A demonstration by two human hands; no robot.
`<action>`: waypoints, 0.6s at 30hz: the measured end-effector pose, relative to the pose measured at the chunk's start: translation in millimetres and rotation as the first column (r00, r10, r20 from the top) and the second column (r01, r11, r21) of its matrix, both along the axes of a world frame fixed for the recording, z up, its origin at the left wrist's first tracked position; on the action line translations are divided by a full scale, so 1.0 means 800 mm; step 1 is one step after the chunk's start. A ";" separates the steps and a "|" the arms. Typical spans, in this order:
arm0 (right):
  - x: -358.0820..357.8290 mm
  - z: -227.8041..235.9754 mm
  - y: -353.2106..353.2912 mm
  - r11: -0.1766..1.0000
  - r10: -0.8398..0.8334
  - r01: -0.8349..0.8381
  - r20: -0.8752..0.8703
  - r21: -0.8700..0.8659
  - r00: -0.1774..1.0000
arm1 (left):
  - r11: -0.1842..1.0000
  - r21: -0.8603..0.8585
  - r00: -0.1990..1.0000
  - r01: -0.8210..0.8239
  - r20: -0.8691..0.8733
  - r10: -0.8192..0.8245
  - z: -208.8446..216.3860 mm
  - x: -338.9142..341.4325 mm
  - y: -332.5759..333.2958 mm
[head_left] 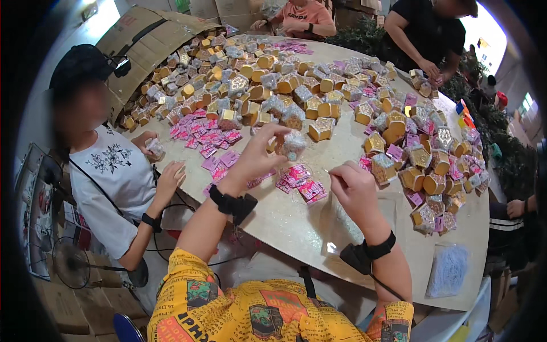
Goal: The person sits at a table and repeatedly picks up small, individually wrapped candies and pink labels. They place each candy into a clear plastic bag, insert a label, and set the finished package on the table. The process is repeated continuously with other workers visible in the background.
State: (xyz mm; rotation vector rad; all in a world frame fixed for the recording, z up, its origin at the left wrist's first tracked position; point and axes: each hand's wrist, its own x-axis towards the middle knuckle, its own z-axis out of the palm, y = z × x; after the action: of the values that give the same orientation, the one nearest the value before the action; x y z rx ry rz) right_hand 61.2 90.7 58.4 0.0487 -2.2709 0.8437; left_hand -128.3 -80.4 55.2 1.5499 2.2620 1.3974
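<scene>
My left hand (257,158) holds up a small glittery ornament (293,145), white and silver on the side that shows, between thumb and fingers. To its right, my right hand (358,192) is closed in a pinch above the table; whatever lies between its fingertips is too small to make out. Pink printed cards (311,191) lie on the tabletop between my two hands. Just beyond my hands stand more of these ornaments, one of them a gold house-shaped piece (321,130).
A large heap of gold and silver ornaments (250,85) spreads from a tipped cardboard box (137,48). Ornaments with pink cards (424,154) cover the right side of the table (393,268). A clear bag of pale strings (448,270) lies near the right edge. Co-workers sit around.
</scene>
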 end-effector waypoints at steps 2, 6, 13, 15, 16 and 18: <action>-0.021 -0.001 -0.002 0.999 0.015 -0.014 -0.017 0.034 1.000 | 1.000 0.009 0.999 -0.029 0.044 0.029 -0.005 0.014 -0.002; -0.047 -0.001 -0.012 0.994 0.035 -0.032 -0.031 0.104 0.999 | 0.987 0.160 1.000 -0.013 0.011 0.011 -0.020 0.024 -0.003; -0.056 -0.010 -0.018 0.978 -0.015 0.011 0.015 0.206 1.000 | 0.988 0.151 1.000 -0.022 0.009 0.021 -0.022 0.034 -0.008; -0.057 -0.011 -0.020 0.979 -0.008 0.001 0.032 0.203 0.999 | 0.988 0.150 1.000 -0.023 0.009 0.022 -0.025 0.034 -0.012; -0.058 -0.009 -0.020 0.979 -0.006 -0.001 0.034 0.204 0.999 | 0.988 0.151 1.000 -0.021 0.004 0.020 -0.023 0.033 -0.012; -0.057 -0.010 -0.020 0.978 -0.014 0.005 0.042 0.209 0.999 | 0.993 0.111 1.000 -0.025 0.001 0.025 -0.020 0.035 -0.014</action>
State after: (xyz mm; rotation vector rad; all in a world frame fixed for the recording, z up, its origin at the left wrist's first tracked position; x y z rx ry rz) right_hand 15.3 74.9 50.3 0.1160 -2.3910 0.6034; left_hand -100.3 -91.2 39.0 1.5571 2.2473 1.5549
